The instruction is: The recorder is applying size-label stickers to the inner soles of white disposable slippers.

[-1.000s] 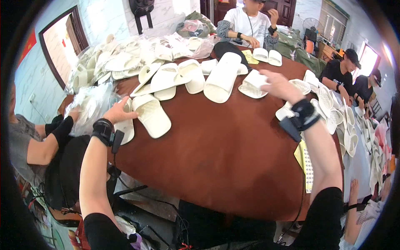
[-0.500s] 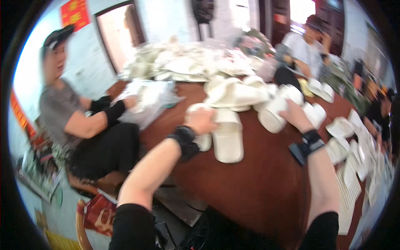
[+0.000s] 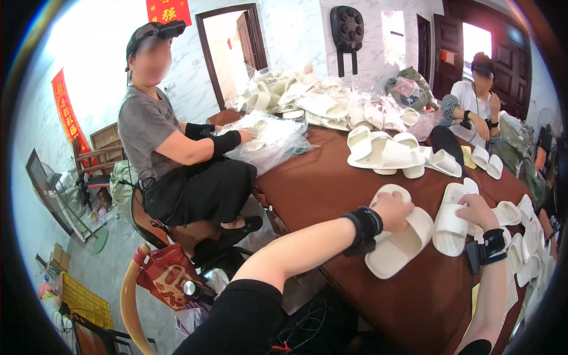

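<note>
Brown and wide, the table (image 3: 331,183) fills the middle of a pale-walled room with dark wooden doors, and every place below is told from it. At its near edge the left hand (image 3: 391,210) lies palm down on a white slipper (image 3: 397,239), fingers spread flat over the heel end; it presses rather than grips, and the slipper rests sole up or sole down, which I cannot tell. Just beside it, toward the table's right edge, the right hand (image 3: 478,212) curls over a second white slipper (image 3: 451,220); the fingers are bent around its upper part, though how firmly they close is hidden.

Both slippers look like moulded foam: light, a little springy, stiff enough to keep their shape, with a matte surface unlikely to slide in the hand. The strap band or the narrow waist of the sole seems the best hold, since the flat sole offers little for the fingers.

Further in, a loose heap of white slippers (image 3: 387,151) sits mid-table, and more pairs (image 3: 523,236) line the right edge. At the far end lie bagged slippers (image 3: 307,100) in clear plastic. A seated person in grey (image 3: 160,136) at the left side handles a plastic bag (image 3: 269,139); another person (image 3: 473,106) sits at the far right corner.
</note>
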`<control>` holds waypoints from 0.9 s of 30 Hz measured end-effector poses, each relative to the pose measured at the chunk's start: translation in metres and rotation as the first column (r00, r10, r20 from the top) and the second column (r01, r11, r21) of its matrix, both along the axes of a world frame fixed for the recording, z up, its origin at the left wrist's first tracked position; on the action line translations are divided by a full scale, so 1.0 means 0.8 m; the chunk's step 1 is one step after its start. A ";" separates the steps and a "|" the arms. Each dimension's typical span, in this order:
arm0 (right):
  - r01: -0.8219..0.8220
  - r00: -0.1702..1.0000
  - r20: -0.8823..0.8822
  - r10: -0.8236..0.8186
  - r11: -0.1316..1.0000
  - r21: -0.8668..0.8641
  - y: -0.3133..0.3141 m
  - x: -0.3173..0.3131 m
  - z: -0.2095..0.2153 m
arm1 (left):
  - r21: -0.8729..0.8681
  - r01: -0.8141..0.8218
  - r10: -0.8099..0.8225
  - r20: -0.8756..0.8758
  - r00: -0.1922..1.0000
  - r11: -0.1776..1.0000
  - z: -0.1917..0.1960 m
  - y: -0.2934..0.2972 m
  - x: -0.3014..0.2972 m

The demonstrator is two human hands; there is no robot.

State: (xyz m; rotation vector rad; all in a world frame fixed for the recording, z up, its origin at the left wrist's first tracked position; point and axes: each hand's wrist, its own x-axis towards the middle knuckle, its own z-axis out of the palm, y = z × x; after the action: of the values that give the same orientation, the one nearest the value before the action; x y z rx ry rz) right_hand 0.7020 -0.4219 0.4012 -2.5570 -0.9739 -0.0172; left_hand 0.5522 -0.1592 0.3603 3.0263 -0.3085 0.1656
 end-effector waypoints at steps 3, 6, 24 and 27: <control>0.018 0.999 0.045 -0.020 0.999 0.034 -0.020 -0.016 0.007 | 0.019 0.115 -0.116 0.053 0.992 0.993 -0.009 -0.039 -0.001; 0.024 0.998 0.058 -0.026 0.999 0.036 -0.021 -0.036 0.016 | -0.023 0.139 -0.137 0.047 0.989 0.990 -0.019 -0.064 -0.005; -0.154 0.950 0.300 0.088 0.967 0.205 -0.055 -0.172 -0.075 | -0.205 -0.040 0.069 0.135 0.988 0.978 -0.071 -0.011 -0.093; 0.007 0.865 0.499 -0.054 0.995 0.097 -0.001 -0.212 -0.119 | -0.330 0.214 0.030 0.602 0.798 0.919 -0.096 0.004 -0.103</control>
State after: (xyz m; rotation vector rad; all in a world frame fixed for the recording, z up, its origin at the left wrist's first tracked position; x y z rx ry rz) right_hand 0.5324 -0.4226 0.3062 -2.5272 -1.0761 -0.7559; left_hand 0.4701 -0.1563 0.2839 2.4760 -0.4109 1.0548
